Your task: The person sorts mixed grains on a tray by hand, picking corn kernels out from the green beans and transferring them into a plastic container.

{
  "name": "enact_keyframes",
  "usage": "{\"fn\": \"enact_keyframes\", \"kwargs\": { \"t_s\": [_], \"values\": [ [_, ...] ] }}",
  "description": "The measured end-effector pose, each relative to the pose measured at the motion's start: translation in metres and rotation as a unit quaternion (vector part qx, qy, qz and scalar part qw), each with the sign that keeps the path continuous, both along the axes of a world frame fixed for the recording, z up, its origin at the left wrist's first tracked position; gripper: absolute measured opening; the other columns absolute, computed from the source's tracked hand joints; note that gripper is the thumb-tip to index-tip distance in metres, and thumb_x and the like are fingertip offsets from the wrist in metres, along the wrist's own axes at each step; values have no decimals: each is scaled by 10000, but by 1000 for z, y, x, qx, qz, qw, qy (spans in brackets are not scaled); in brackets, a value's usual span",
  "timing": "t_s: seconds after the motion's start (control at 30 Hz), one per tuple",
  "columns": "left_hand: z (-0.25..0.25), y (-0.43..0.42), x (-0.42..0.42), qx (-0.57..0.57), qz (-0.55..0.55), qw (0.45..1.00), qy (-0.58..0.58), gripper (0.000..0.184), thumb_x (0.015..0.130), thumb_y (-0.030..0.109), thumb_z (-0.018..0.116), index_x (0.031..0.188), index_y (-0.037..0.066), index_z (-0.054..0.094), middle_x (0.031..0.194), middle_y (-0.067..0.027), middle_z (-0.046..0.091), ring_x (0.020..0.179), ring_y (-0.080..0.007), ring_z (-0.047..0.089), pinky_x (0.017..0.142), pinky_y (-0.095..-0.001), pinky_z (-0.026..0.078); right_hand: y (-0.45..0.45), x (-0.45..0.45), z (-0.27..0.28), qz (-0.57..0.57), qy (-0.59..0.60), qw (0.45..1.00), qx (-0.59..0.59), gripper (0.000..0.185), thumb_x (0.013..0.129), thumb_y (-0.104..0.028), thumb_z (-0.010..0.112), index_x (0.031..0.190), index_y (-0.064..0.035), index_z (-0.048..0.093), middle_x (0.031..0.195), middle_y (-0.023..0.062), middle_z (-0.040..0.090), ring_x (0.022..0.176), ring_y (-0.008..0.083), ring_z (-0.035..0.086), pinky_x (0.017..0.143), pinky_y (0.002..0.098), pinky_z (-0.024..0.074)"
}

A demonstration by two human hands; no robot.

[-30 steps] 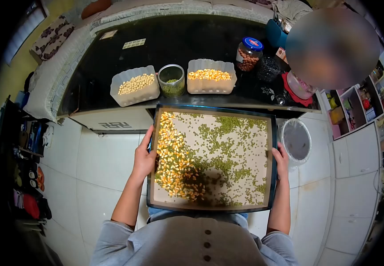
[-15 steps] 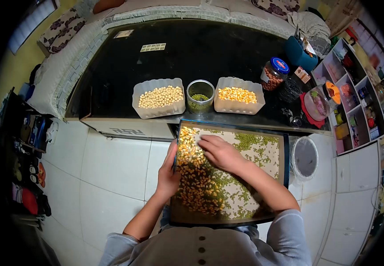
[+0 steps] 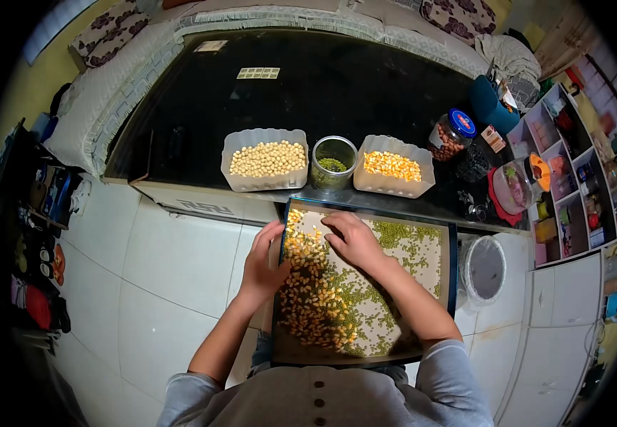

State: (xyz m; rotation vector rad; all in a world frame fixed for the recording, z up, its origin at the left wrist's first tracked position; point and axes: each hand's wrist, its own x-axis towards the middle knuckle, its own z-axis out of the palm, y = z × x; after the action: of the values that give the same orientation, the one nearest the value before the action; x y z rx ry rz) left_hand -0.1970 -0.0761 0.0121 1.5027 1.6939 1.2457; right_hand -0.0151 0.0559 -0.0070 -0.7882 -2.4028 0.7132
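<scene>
A dark-rimmed tray (image 3: 452,270) rests on my lap against the table edge. Corn kernels (image 3: 315,306) cover its left part, and green beans (image 3: 408,238) are scattered over the middle and right. My left hand (image 3: 262,265) is at the tray's left rim, thumb apart from the fingers, the rim between them. Over the upper left of the tray, my right hand (image 3: 353,240) is bent down with its fingertips near the corn. Whether it pinches any kernels is too small to tell.
On the black table (image 3: 180,92) stand a box of pale beans (image 3: 269,160), a round container of green beans (image 3: 333,165), a box of corn (image 3: 394,167) and a blue-lidded jar (image 3: 453,134). A lined bin (image 3: 484,269) is right of the tray; shelves (image 3: 572,171) stand beyond.
My right hand has left the tray's right rim and come over its upper left part. The view has shifted, and a bare patch shows among the upper corn kernels.
</scene>
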Motion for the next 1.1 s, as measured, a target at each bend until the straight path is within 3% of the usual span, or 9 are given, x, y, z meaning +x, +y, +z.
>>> {"fn": "enact_keyframes", "kwargs": {
  "t_s": [0.03,0.1,0.17,0.2,0.3,0.4,0.57,0.77,1.1],
  "values": [
    [0,6,1,7,-2,1000,6,614,656,-61,578,1236,41,403,1321,-179,368,1232,-318,362,1006,-345,318,0,0,1,0,-1,1000,1,272,749,-115,628,1004,-33,584,1036,133,568,962,303,547,807,364,458],
    [-8,15,8,21,-12,1000,8,616,659,-106,523,1246,26,394,1349,-179,331,1245,-291,359,1007,-328,318,-1,4,3,-7,-3,1000,-16,250,742,-124,637,976,-46,594,1003,125,572,918,298,558,774,359,468],
    [-21,24,18,51,-37,971,-231,635,648,-157,450,1259,3,380,1384,-176,273,1268,-249,333,1013,-306,310,-2,12,-1,-9,-24,999,-25,237,737,-119,638,959,-49,596,972,121,573,883,290,565,756,355,472],
    [-19,24,23,40,-33,968,-244,673,626,-190,389,1274,-14,363,1406,-168,227,1282,-214,304,1018,-291,296,-2,16,0,-11,-43,998,-38,224,732,-114,640,942,-51,599,941,117,573,849,283,573,738,350,476],
    [-27,25,36,66,-35,943,-324,687,619,-189,382,1283,-14,355,1405,-158,233,1279,-212,305,1021,-291,288,1,28,8,-11,-116,991,-67,231,734,-104,630,957,-57,591,942,133,566,873,312,564,771,367,470],
    [-24,27,43,56,-36,960,-272,698,611,-192,371,1287,-19,349,1403,-151,238,1273,-203,306,1026,-295,276,4,34,13,-17,-175,981,-80,251,737,-101,625,981,-58,582,945,139,568,863,313,569,767,364,472],
    [-30,29,53,70,-19,940,-333,677,601,-165,367,1260,-11,395,1381,-156,285,1267,-210,317,1031,-299,257,1,39,18,-10,-140,985,-100,276,745,-125,632,1008,-66,572,946,137,563,860,305,575,764,368,473],
    [-37,30,53,101,-5,969,-223,653,589,-110,386,1229,7,434,1329,-187,358,1266,-279,320,1043,-332,225,3,34,14,48,-113,991,-60,157,757,-107,618,903,-58,586,858,129,551,810,313,569,728,375,474],
    [-37,29,52,104,-22,971,-212,661,589,-111,388,1237,14,421,1322,-187,357,1269,-280,312,1044,-333,218,11,47,10,51,-139,987,-61,82,735,-59,575,812,-47,600,763,128,577,690,301,583,648,363,487]
  ]
}}
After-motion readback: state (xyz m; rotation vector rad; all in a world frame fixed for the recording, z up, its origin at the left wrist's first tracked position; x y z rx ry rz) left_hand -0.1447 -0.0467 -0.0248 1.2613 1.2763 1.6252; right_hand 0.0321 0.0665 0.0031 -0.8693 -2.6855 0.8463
